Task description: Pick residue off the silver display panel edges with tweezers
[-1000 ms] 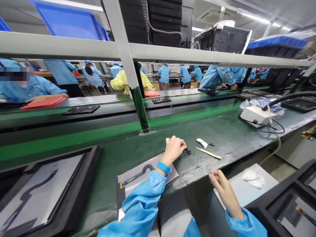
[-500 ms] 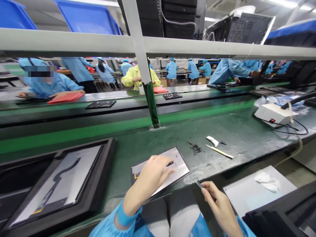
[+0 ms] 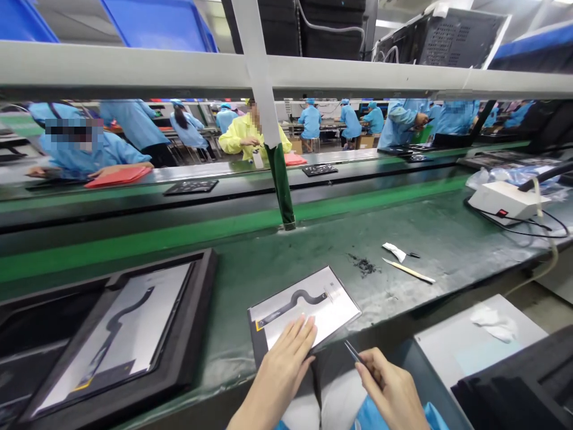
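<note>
A silver-backed display panel (image 3: 329,322) with a curved black flex cable (image 3: 290,304) lies at the bench's front edge. My left hand (image 3: 286,358) rests on its near edge with fingers stretched out flat; it holds nothing. Right of the panel and lower, in front of the bench, my right hand (image 3: 387,382) pinches a pair of dark tweezers (image 3: 353,351), their tips pointing up and left. The tweezers are apart from the panel. A similar panel (image 3: 147,325) sits in a black foam tray (image 3: 201,298) on the left.
Black scraps (image 3: 363,264), a craft knife (image 3: 409,272) and a white wrapped piece (image 3: 394,252) lie on the green bench (image 3: 313,245). A white device (image 3: 505,200) with cables stands at the right. A post (image 3: 280,185) rises at the bench's back; co-workers sit beyond the conveyor.
My left hand has come down and nearer from above the panel's middle to its near edge, uncovering the flex cable. My right hand with the tweezers has dropped slightly. The view has shifted a little.
</note>
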`<action>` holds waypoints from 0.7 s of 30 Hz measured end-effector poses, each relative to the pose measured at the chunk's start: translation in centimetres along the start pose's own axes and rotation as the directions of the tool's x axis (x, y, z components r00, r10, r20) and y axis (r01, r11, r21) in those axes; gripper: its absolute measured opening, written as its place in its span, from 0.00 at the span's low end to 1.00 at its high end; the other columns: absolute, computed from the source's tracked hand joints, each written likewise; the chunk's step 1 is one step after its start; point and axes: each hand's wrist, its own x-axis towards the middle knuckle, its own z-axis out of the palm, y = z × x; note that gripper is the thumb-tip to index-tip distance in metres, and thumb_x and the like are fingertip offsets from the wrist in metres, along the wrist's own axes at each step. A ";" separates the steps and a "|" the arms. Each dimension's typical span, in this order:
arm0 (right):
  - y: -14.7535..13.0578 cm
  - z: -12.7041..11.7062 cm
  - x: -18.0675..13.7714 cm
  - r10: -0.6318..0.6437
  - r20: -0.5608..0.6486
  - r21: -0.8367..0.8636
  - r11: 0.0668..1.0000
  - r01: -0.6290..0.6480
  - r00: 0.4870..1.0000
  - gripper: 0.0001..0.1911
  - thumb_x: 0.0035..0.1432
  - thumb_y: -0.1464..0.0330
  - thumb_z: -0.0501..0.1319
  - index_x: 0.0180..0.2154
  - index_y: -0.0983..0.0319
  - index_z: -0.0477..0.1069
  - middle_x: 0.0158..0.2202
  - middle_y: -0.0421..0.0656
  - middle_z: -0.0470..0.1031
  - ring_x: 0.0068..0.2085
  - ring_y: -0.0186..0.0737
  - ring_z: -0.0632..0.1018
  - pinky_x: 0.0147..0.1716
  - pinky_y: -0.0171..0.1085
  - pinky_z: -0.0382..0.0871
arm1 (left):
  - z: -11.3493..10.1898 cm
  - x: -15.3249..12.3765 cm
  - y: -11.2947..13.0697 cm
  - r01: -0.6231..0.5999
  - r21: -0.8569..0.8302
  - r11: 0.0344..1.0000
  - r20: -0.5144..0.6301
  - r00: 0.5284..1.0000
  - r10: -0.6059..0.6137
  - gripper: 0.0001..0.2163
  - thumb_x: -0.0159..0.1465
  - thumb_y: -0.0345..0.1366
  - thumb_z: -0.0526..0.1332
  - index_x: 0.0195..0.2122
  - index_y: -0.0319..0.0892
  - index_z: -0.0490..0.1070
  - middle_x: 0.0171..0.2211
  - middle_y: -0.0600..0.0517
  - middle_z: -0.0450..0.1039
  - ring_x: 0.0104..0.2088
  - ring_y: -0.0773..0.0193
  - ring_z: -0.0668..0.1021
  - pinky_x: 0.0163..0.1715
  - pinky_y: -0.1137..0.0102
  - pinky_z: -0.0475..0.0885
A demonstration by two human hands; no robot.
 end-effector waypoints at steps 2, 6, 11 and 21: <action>-0.1 -0.2 -0.3 -0.027 -0.046 -0.058 0.998 0.024 0.999 0.13 0.69 0.60 0.54 0.35 0.58 0.70 0.21 0.36 0.75 0.19 0.34 0.75 0.22 0.28 0.69 | -0.1 -0.2 0.5 -0.009 0.012 1.000 -0.018 1.000 0.010 0.22 0.70 0.24 0.49 0.65 0.39 0.60 0.60 0.45 0.70 0.60 0.56 0.72 0.57 0.62 0.73; -0.3 -0.6 -0.6 -0.035 -0.078 -0.098 0.995 0.027 0.996 0.13 0.69 0.62 0.53 0.34 0.58 0.71 0.23 0.37 0.74 0.19 0.33 0.73 0.21 0.29 0.69 | -0.4 -0.7 1.3 -0.034 0.038 0.999 -0.032 0.999 0.036 0.22 0.69 0.23 0.49 0.63 0.38 0.63 0.60 0.46 0.71 0.60 0.57 0.72 0.59 0.64 0.71; -0.6 -0.4 -0.9 -0.033 -0.087 -0.099 0.995 0.024 0.996 0.12 0.69 0.64 0.53 0.35 0.59 0.71 0.25 0.38 0.74 0.20 0.34 0.74 0.22 0.30 0.68 | -0.6 -0.6 1.7 -0.024 0.033 0.999 -0.038 0.999 0.025 0.24 0.67 0.22 0.49 0.64 0.39 0.63 0.60 0.47 0.71 0.61 0.57 0.72 0.59 0.64 0.70; -1.2 -0.1 -0.2 -0.030 -0.111 -0.119 0.993 0.016 0.993 0.10 0.69 0.66 0.53 0.36 0.59 0.71 0.26 0.39 0.76 0.22 0.35 0.77 0.23 0.30 0.68 | -0.8 -0.8 1.8 -0.011 0.010 1.000 -0.025 1.000 0.011 0.24 0.67 0.21 0.51 0.64 0.37 0.63 0.61 0.47 0.69 0.63 0.57 0.69 0.62 0.64 0.66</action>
